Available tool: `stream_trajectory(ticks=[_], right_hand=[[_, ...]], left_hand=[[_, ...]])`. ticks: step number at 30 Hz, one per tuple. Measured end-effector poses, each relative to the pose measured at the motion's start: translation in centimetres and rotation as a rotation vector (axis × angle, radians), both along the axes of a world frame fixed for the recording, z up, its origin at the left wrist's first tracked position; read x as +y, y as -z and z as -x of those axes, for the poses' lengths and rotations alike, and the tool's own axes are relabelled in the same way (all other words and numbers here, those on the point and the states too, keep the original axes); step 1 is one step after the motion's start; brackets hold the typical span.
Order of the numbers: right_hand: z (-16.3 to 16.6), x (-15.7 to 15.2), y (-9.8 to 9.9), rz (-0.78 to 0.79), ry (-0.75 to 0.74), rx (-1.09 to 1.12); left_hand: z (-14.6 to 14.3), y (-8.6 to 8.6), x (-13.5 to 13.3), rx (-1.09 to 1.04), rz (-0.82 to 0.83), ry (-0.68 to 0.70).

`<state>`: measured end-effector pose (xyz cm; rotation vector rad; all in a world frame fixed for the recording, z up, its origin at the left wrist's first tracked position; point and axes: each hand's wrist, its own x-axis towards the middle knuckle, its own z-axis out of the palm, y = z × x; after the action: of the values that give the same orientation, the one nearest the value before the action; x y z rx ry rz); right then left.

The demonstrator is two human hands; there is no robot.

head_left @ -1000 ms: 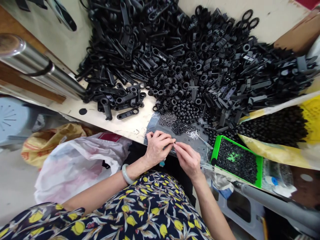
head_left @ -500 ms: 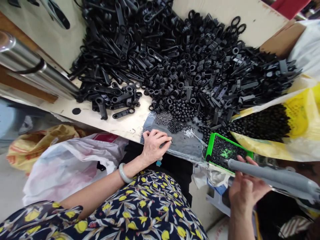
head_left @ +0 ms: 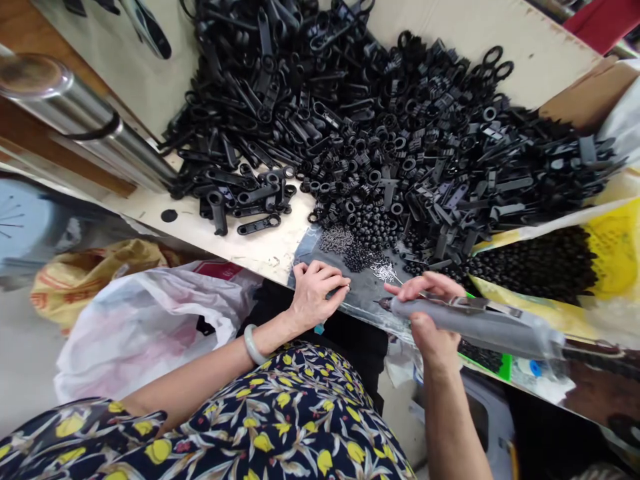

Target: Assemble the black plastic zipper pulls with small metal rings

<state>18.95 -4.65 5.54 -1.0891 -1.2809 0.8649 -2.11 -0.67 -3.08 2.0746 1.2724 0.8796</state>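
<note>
At the table's front edge, my left hand (head_left: pixel 319 291) is closed, thumb and fingertips pinched together. Whatever lies in the pinch is hidden by the fingers. My right hand (head_left: pixel 434 317) grips a grey electric screwdriver (head_left: pixel 480 327), its dark tip pointing left toward my left hand and apart from it. Between and behind the hands, a grey mat (head_left: pixel 360 290) bears a heap of small silvery pins (head_left: pixel 384 271), tiny dark springs or screws (head_left: pixel 336 240) and round black beads (head_left: pixel 377 225). The green tray (head_left: pixel 505 367) of small black pieces is partly covered by the screwdriver.
A large pile of black plastic levers (head_left: pixel 265 113) and ringed parts (head_left: pixel 385 143) covers the back of the table. A yellow and white bag (head_left: pixel 615 247) of black pieces lies open at right. Steel cylinders (head_left: pixel 90 120) stand at left; a white bag (head_left: pixel 150 327) hangs below.
My right hand has brought the screwdriver from over the green tray leftward and up, near the mat. My left hand stays at the table edge. The view has shifted slightly.
</note>
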Motion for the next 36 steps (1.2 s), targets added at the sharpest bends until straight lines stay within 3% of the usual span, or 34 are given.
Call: stream_trajectory(ticks=[3,7,13,30,36], right_hand=[[1.2,1.3,0.0,-0.072,-0.088,0.01],[3.7,2.7,0.5,-0.183,0.019,0.073],[6.6,3.6,2.3,-0.137,0.131,0.086],[7.0,4.4,3.7,-0.17,0.123,0.166],[7.1,4.4,3.9,-0.167,0.116,0.102]], left_hand=[[0.1,0.1,0.0,-0.003,-0.006,0.015],[0.1,0.1,0.1,-0.01,-0.014,0.026],[0.1,-0.3,0.0,0.004,-0.005,0.028],[0.0,0.0,0.0,0.015,-0.02,0.024],[0.2,0.1,0.0,0.033,-0.019,0.053]])
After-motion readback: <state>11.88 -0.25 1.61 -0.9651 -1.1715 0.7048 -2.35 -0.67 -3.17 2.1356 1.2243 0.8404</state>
